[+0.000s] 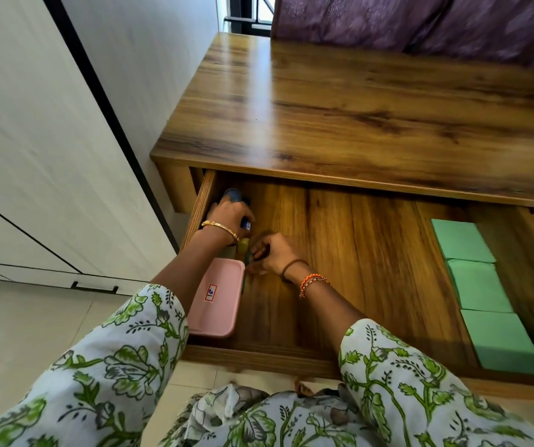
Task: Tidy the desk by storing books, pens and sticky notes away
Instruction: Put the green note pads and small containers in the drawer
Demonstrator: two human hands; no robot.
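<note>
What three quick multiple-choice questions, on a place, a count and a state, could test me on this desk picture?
1. Where does the pink box lie?
A. on the desk top
B. in the drawer's left near corner
C. on the floor

2. How many green pads line the drawer's right side?
A. one
B. three
C. five

3. How is the drawer?
A. pulled open
B. closed
C. taken out

Answers: 1 B, it sits inside by the left wall; 2 B, three in a row; 3 A, its floor shows under the desk edge.

Purple patterned curtain (420,21) behind the desk, white wardrobe doors (33,156) left — pale floor tiles (17,321) below
</note>
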